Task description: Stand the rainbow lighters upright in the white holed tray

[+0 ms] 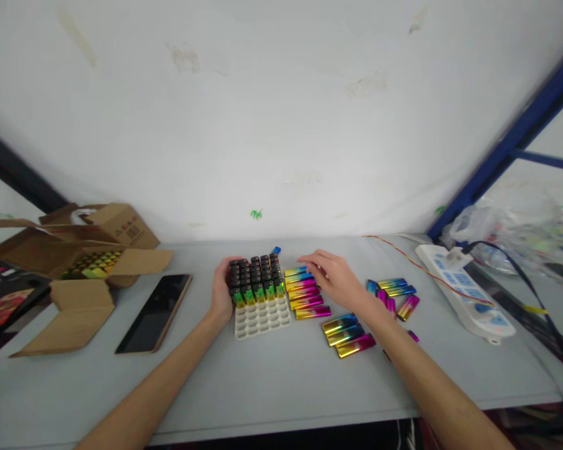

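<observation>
Left hand (222,292): forearm in from the counter's (234,394) near edge, hand cupped around the left side of the lighters (256,284), fingers running behind them; grip part closed against that side, can't tell how firmly. Lighters upright, black tops up, filling the far part of the white tray (263,319), mid-counter; tray's near rows bare. Right hand (331,275): forearm slants in from the near edge, right of center, palm down, fingers pointing left and loosely bent; grip part open, nothing seen in it. Fingertips at the far end of the shiny row (306,301) lying along the tray's right side; can't tell if touching. Three more shiny pieces (347,335) lie nearer the near edge, left of the right forearm; a loose pile (396,291) lies beyond it. Phone (154,314) and open box (87,312) toward the left edge, power strip (458,279) toward the right.
</observation>
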A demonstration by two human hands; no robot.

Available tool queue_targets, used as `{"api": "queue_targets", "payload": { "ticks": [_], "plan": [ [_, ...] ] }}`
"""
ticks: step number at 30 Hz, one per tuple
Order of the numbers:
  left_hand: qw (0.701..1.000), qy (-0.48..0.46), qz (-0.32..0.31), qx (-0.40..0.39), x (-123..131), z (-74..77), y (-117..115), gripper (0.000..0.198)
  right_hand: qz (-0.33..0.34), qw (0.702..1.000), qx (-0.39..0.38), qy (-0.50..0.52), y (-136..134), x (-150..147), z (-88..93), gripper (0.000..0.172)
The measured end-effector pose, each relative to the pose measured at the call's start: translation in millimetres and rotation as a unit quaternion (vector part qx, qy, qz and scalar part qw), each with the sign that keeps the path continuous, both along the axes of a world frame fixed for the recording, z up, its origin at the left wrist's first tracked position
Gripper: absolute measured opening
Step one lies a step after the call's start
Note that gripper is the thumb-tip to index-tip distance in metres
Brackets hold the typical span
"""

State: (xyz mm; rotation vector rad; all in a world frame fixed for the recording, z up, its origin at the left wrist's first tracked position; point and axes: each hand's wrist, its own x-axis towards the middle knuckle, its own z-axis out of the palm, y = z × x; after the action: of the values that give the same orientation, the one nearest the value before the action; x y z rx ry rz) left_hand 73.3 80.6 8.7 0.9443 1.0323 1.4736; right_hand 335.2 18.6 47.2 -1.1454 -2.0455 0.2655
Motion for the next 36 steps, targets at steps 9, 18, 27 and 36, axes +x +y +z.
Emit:
{"api": "queue_targets", "payload": {
  "ticks": [9,18,27,36],
  "plan": [
    [1.0,-0.009,0.001,-0.005,-1.8,-2.4,1.4,0.042,0.109,0.979,-0.027,-0.172,96.5,-40.7,-21.3,0.036],
    [1.0,-0.017,-0.022,-0.013,-8.6,-7.3,4.4,0.041,0.032,0.97,-0.046,-0.235,85.5,2.7,-23.3,0.025],
    [1.0,-0.002,-0.016,-0.011,-7.0,-10.6,9.0,0.045,-0.048,0.964,-0.065,-0.255,35.9,87.3,-25.2,0.031],
    [1.0,0.017,-0.011,0.021,-9.7,-15.4,9.5,0.043,-0.035,0.972,-0.11,-0.206,-0.6,98.5,-12.5,0.033]
  ]
}}
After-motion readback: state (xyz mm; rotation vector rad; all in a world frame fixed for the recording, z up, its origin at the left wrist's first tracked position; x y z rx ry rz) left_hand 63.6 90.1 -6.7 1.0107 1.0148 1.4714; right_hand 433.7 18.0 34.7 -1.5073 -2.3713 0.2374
